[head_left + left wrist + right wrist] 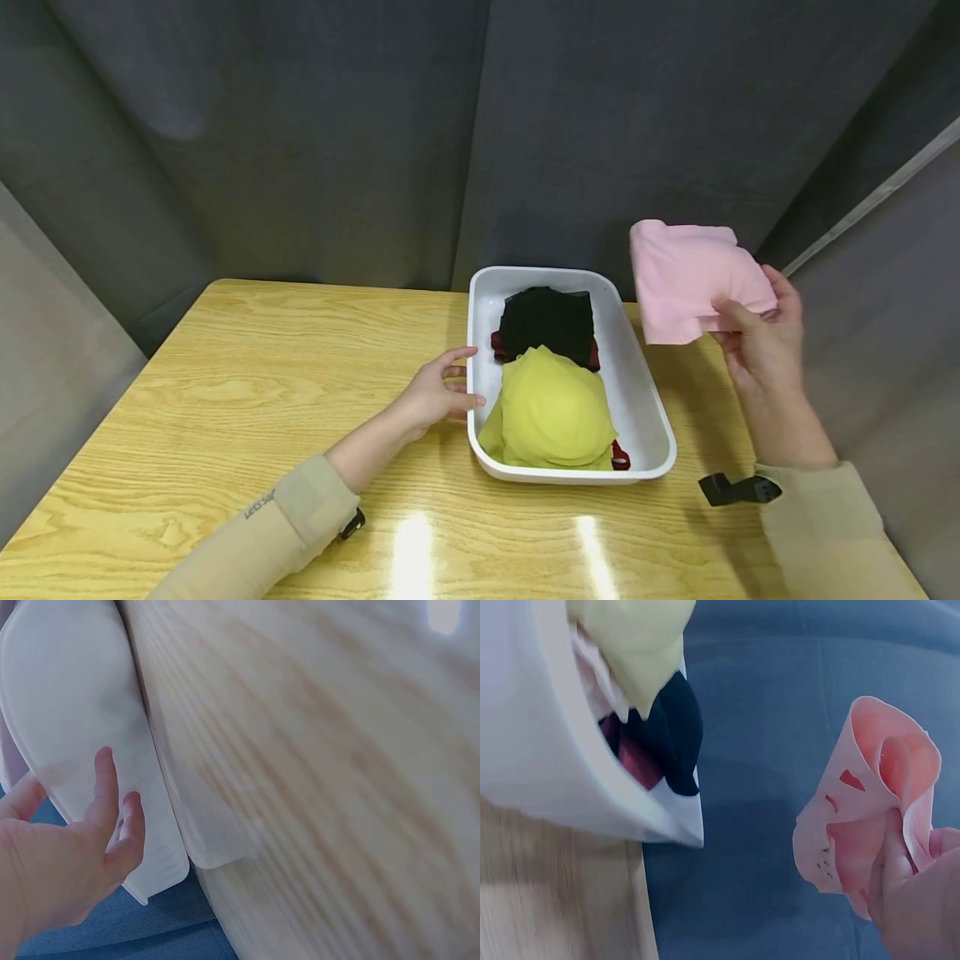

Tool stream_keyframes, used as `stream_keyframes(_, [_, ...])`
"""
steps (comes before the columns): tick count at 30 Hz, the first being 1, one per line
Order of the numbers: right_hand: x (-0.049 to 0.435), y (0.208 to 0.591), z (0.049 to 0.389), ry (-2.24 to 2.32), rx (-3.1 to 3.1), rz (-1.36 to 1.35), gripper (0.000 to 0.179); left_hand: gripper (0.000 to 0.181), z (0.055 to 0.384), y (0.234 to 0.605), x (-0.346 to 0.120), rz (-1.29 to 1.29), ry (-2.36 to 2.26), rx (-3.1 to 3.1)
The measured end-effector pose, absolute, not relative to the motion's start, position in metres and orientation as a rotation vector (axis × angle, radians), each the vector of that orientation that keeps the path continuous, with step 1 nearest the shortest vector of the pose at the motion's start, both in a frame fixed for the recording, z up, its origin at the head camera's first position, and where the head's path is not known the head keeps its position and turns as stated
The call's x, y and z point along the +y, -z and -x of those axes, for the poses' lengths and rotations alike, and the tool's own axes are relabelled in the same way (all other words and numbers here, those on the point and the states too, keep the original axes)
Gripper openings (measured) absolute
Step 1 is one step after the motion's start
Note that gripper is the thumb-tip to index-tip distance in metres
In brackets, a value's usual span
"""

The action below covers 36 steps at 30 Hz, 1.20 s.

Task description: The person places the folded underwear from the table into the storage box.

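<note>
My right hand (767,342) holds a folded pink bra (693,279) up in the air to the right of the white bin (645,392), thumb in front and fingers behind. In the right wrist view the pink bra (855,795) shows its curled layers, small cut-outs and dark print. My left hand (438,392) touches the bin's left side, thumb at the rim and fingers spread loosely along the outer wall. Inside the bin, a yellow cup-shaped garment (555,408) lies at the front. Behind it is a folded black garment (547,321), with dark red fabric (592,357) under it.
The bin stands on a wooden table (322,367) near its back right. Dark grey curtains (337,150) hang behind the table, and a lighter grey panel (900,333) is close to my right arm. A red strap (619,456) shows at the bin's front right.
</note>
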State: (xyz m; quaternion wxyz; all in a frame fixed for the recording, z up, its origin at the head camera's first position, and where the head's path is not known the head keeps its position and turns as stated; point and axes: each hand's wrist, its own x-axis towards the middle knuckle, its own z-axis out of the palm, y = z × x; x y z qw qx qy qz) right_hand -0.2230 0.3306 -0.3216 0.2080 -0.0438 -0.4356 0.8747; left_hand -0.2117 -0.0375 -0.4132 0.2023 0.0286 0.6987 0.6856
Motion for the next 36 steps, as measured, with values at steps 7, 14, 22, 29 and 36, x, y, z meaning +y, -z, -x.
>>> stream_keyframes(7, [0.310, 0.317, 0.218, -2.423, -1.201, 0.061, 0.071, 0.076, 0.211, 0.412, -0.038, -0.077, -1.913, 1.952])
stream_keyframes(14, [0.290, 0.315, 0.216, -2.432, -1.222, 0.051, 0.070, 0.076, 0.211, 0.411, -0.038, -0.077, -1.914, 1.945])
stream_keyframes(22, [0.268, 0.319, 0.215, -2.473, -1.243, 0.030, 0.070, 0.078, 0.211, 0.410, -0.038, -0.084, -1.910, 1.952])
stream_keyframes(29, [0.252, 0.324, 0.222, -2.527, -1.290, 0.098, 0.069, 0.076, 0.212, 0.411, -0.037, -0.077, -1.915, 1.941])
stream_keyframes(36, [0.246, 0.327, 0.229, -2.648, -1.274, 0.157, 0.070, 0.076, 0.211, 0.411, -0.036, -0.080, -1.915, 1.935])
